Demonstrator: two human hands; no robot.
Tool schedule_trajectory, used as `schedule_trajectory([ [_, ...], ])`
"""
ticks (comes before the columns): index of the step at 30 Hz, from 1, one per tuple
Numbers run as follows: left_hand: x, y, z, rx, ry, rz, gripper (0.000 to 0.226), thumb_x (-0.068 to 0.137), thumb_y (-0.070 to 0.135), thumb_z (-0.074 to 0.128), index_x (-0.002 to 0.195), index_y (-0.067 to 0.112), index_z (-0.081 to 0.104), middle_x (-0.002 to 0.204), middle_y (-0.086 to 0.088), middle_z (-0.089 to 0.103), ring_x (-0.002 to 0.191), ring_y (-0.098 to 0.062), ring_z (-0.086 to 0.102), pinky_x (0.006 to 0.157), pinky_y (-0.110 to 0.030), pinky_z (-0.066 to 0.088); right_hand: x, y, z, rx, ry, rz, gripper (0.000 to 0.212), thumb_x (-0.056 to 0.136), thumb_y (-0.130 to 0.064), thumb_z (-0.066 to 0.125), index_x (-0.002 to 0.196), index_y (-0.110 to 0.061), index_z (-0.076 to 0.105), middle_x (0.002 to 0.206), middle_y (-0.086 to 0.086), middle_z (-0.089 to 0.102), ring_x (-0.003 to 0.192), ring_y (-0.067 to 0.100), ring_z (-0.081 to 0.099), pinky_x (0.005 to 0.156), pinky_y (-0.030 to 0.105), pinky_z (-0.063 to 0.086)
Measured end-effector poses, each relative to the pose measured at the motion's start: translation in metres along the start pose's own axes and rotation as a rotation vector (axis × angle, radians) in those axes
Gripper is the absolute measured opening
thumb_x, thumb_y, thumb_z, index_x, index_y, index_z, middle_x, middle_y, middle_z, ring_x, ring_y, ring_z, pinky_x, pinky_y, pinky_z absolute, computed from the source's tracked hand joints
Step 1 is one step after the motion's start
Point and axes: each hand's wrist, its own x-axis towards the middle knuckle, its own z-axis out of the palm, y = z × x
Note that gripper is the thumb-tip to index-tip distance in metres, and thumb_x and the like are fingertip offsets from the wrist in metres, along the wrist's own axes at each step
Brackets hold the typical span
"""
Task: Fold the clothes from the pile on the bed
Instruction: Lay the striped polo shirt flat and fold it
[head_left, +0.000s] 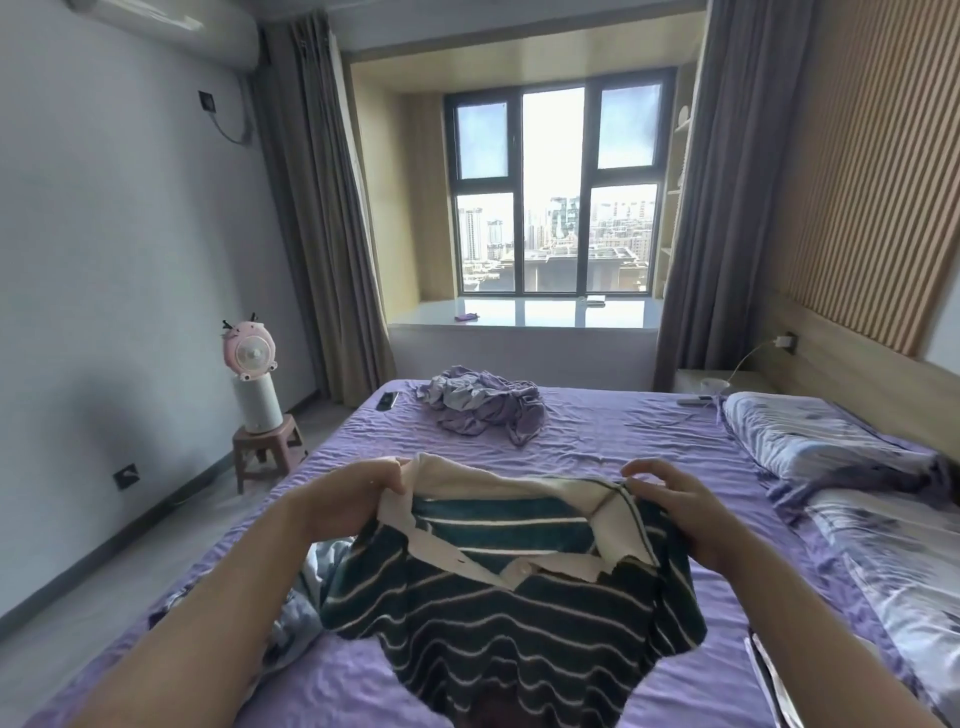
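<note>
Nearest the camera, a dark striped polo shirt (498, 613) is held up over the purple sheet of the bed (649, 431), its body hanging slack towards the viewer and its cream collar (519, 493) turned upward. The collar's left end is pinched by the left hand (358, 493), fingers and thumb closed on the fabric. On the collar's right side, the shoulder of the shirt is gripped by the right hand (691, 512), thumb under the cloth, while the fingers are curled loosely above the collar edge.

The shirt is judged to be light, soft and limp: the knit sags and ripples wherever it is not supported, so no shape will be kept unless it is laid flat. Little slipperiness is expected from such a knit. A hold at both shoulder seams, just outside the collar, would probably let it hang square; the collar itself is the stiffer part and can be used to line up a fold.

Partly under the shirt, to its left, a crumpled pale patterned cloth (311, 587) is seen. To the shirt's right, patterned pillows (810, 441) lie along the headboard side. Beyond the shirt, well apart from it, a pile of lilac and grey clothes (483, 402) is left unfolded near the far edge of the bed, with a dark remote (388, 400) just to the pile's left.
</note>
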Motion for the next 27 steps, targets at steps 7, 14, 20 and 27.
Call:
schedule_trajectory([
  [7, 0.017, -0.015, 0.006, -0.016, 0.083, 0.094, 0.053, 0.064, -0.006, 0.075, 0.114, -0.010, 0.056, 0.096, -0.019, 0.060, 0.088, -0.030, 0.059, 0.081, -0.036, 0.055, -0.006, -0.001, -0.005, -0.119, -0.100, 0.028, 0.023, 0.088, 0.001, 0.052, 0.101, -0.014, 0.063, 0.086, 0.012, 0.066, 0.071, 0.023, 0.061, 0.056, 0.026, 0.052],
  [14, 0.044, -0.036, 0.030, 0.341, 0.379, 0.101, 0.014, 0.079, 0.009, 0.073, 0.075, -0.001, 0.064, 0.076, -0.013, 0.060, 0.071, -0.022, 0.059, 0.068, -0.033, 0.050, -0.009, 0.000, -0.003, -0.554, -0.003, -0.218, 0.010, 0.080, -0.003, 0.069, 0.088, -0.008, 0.072, 0.086, -0.001, 0.069, 0.077, -0.001, 0.061, 0.070, 0.004, 0.043],
  [20, 0.052, -0.027, 0.044, 0.583, 0.372, 0.220, 0.025, 0.078, 0.030, 0.076, 0.075, 0.010, 0.062, 0.065, 0.009, 0.060, 0.059, -0.002, 0.056, 0.056, -0.014, 0.046, -0.013, -0.003, -0.019, -0.585, 0.051, -0.266, 0.009, 0.079, -0.028, 0.072, 0.079, -0.019, 0.071, 0.074, -0.003, 0.068, 0.064, -0.001, 0.058, 0.062, 0.010, 0.041],
  [27, 0.050, -0.043, 0.039, 0.715, 0.457, 0.268, 0.030, 0.079, 0.039, 0.072, 0.068, 0.018, 0.054, 0.059, 0.011, 0.054, 0.052, 0.003, 0.048, 0.056, -0.016, 0.039, -0.017, 0.025, -0.032, -0.660, 0.106, -0.230, 0.015, 0.083, -0.031, 0.068, 0.071, -0.022, 0.065, 0.065, -0.002, 0.064, 0.056, -0.002, 0.054, 0.058, 0.015, 0.039],
])
